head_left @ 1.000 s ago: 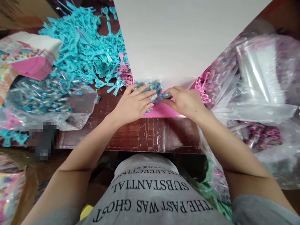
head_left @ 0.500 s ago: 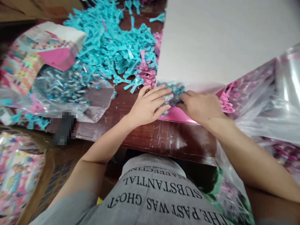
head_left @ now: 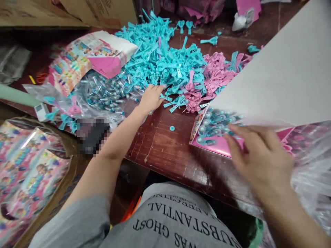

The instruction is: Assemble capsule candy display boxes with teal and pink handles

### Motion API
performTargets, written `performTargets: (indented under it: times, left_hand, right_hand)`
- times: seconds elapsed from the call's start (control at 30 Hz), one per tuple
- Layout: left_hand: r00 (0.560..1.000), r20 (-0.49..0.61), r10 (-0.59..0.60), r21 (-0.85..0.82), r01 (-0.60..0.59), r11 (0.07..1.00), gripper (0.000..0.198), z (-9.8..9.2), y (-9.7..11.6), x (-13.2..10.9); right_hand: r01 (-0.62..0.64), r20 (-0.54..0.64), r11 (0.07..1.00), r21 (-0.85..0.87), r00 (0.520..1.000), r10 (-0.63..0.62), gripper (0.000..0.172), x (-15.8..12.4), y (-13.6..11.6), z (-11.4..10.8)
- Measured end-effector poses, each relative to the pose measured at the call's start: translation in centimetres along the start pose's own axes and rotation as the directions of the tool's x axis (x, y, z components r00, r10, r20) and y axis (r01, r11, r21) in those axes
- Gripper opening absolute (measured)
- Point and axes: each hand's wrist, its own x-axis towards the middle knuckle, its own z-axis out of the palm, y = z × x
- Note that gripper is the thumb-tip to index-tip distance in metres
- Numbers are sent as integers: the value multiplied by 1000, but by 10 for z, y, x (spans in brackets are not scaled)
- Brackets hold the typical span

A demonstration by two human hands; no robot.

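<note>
My left hand [head_left: 152, 99] reaches over the table at the near edge of a heap of turquoise plastic clip-like pieces [head_left: 157, 51]. Its fingers are stretched out, and I see nothing held in them. On the right, my right hand [head_left: 265, 160] hovers, slightly blurred, over the front of an open pink box [head_left: 217, 148]. Thumb and forefinger are apart there, with nothing visible between them. Inside the box lie small clear tubes with blue parts [head_left: 213, 122]. More such tubes [head_left: 111, 91] fill a clear plastic bag left of my left hand.
Pink clip-like pieces [head_left: 218, 67] lie beside the turquoise heap. A small turquoise disc [head_left: 172, 128] rests on the dark red table [head_left: 160, 144]. A stack of printed cards [head_left: 103, 51], a blurred-out dark object [head_left: 94, 137] and a carton of printed packs [head_left: 31, 168] are at left.
My left hand has left the box and moved to the turquoise heap. My right hand has drawn back toward me from the tubes. The view has swung left.
</note>
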Motion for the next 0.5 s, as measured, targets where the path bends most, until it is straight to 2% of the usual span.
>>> performTargets:
  times: [0.03, 0.07, 0.13, 0.2, 0.27, 0.33, 0.4, 0.47, 0.5]
  left_hand:
    - [998, 52, 43, 26, -45, 999, 58, -1, -3, 7]
    - [992, 103, 78, 53, -83, 995, 57, -2, -4, 14]
    - [982, 154, 111, 107, -128, 986, 49, -7, -5, 25]
    - [991, 97, 94, 146, -108, 983, 47, -18, -9, 29]
    - [998, -53, 42, 134, -34, 990, 48, -37, -21, 21]
    - [971, -236, -37, 44, 49, 998, 42, -64, -41, -1]
    - [915, -377, -141, -124, 100, 987, 26, -89, -60, -38]
    - [864, -400, -308, -345, 169, 923, 13, -104, -69, -83]
    - [838, -361, -410, -464, 220, 858, 11, -105, -69, -105]
  right_hand:
    - [75, -49, 989, 130, 996, -69, 24, 5, -22, 8]
    - [162, -36, 950, 268, 987, -158, 21, 13, -46, 22]
    - [242, 77, 882, 405, 952, -297, 28, 36, -92, 64]
    - [192, 235, 872, 451, 917, -323, 41, 68, -127, 115]
    - [82, 406, 888, 452, 868, -286, 50, 98, -146, 159]
    - [18, 485, 893, 450, 835, -261, 52, 120, -152, 186]
    - [-10, 490, 895, 445, 840, -234, 51, 133, -154, 198]
    - [-54, 470, 892, 448, 864, -183, 49, 146, -162, 201]
    - [-83, 462, 881, 465, 872, -162, 48, 153, -169, 201]
